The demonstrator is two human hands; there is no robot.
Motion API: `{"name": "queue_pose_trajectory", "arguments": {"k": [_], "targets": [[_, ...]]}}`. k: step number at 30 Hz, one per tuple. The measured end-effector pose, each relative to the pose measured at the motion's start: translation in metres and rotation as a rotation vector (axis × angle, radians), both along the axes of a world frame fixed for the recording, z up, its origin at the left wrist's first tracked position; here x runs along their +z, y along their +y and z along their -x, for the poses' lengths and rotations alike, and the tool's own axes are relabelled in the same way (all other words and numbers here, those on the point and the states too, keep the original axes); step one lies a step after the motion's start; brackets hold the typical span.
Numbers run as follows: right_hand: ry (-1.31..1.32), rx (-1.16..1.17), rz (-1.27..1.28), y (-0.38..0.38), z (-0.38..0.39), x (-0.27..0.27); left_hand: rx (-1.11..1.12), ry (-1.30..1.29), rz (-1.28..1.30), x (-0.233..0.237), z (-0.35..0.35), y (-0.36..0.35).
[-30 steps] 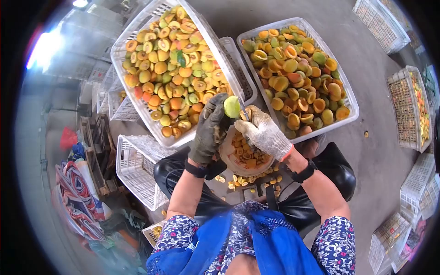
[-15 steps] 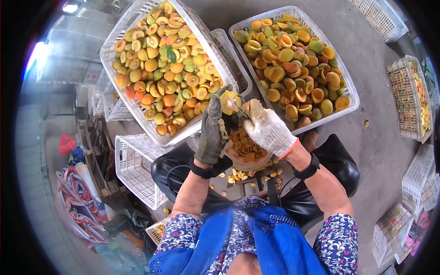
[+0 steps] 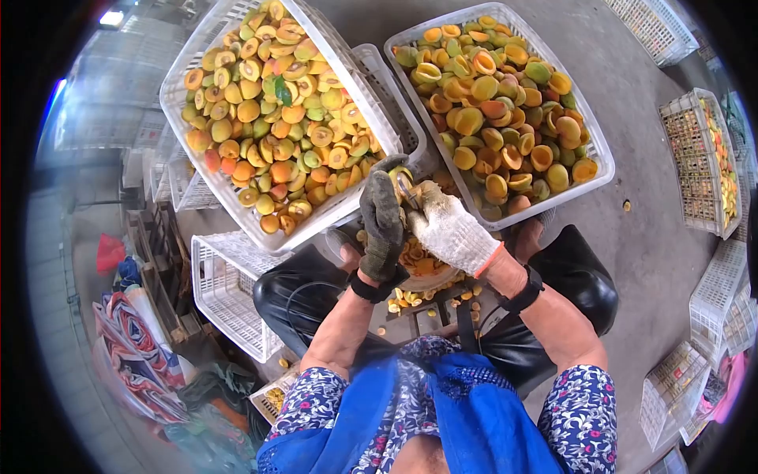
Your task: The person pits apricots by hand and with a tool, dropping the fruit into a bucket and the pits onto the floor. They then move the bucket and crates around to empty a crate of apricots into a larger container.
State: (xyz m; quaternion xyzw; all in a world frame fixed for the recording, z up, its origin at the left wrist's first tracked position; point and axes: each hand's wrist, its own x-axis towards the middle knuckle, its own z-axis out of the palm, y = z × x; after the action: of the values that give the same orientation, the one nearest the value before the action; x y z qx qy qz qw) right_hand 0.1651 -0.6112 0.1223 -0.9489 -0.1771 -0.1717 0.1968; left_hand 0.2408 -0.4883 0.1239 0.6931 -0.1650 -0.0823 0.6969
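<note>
My left hand [image 3: 382, 221], in a dark grey glove, cups a yellow peach half [image 3: 401, 178] upright between thumb and fingers. In a white knit glove, my right hand [image 3: 452, 233] grips a small metal pitting tool [image 3: 408, 193], its tip against the fruit; the handle is mostly hidden by the fingers. Below both hands, between the knees, a round basin [image 3: 444, 280] contains orange-yellow pieces and is partly covered by the gloves. Ahead on the left, a white crate [image 3: 355, 79] is full of peach halves, many with pits. The white crate [image 3: 553, 208] on the right contains hollowed halves.
Pits and scraps [image 3: 410, 300] lie around the basin. An overturned white crate [image 3: 225, 272] stands by the left knee, near wooden pallets [image 3: 162, 268]. More crates, one a fruit-filled crate [image 3: 685, 162], line the right side. Striped sacking [image 3: 130, 340] lies at far left.
Both hands have shifted slightly down and right in view. The peach half is turned more edge-on, and the left fingers have closed further around it. The tool stays at the fruit.
</note>
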Motion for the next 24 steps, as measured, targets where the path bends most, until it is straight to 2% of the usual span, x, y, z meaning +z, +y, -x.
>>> {"name": "queue_pose_trajectory", "arguments": {"k": [5, 7, 8, 10, 12, 14, 16, 20, 22, 24], "targets": [[0.091, 0.140, -0.079, -0.013, -0.001, 0.006, -0.007, 0.055, -0.024, 0.014, -0.001, -0.001], [0.184, 0.185, -0.122, -0.018, -0.004, -0.001, -0.221, -0.191, -0.219, 0.020, -0.011, 0.008], [0.301, 0.195, -0.261, -0.020, -0.006, -0.004, -0.267, 0.316, -0.066, 0.007, -0.019, 0.014], [0.605, 0.125, -0.525, -0.019, -0.009, 0.000, -0.267, 0.357, -0.039, 0.012, -0.016, 0.013], [0.614, 0.080, -0.599, -0.018, -0.008, 0.009, -0.266, 0.393, -0.008, 0.021, -0.009, 0.007], [0.623, 0.032, -0.674, -0.015, -0.008, 0.011, -0.047, 0.628, 0.283, 0.030, 0.003, 0.000], [0.662, 0.040, -0.747, -0.008, -0.007, 0.010, -0.054, 0.605, 0.279, 0.032, 0.005, 0.003], [0.578, 0.090, -0.708, -0.009, -0.005, 0.020, -0.077, 0.583, 0.319, 0.033, 0.002, 0.004], [0.698, 0.055, -0.889, -0.004, -0.008, 0.023, -0.108, 0.585, 0.365, 0.030, -0.002, 0.006], [0.638, 0.096, -0.791, 0.005, -0.005, -0.006, -0.162, 0.551, 0.393, 0.029, -0.004, 0.008]]}}
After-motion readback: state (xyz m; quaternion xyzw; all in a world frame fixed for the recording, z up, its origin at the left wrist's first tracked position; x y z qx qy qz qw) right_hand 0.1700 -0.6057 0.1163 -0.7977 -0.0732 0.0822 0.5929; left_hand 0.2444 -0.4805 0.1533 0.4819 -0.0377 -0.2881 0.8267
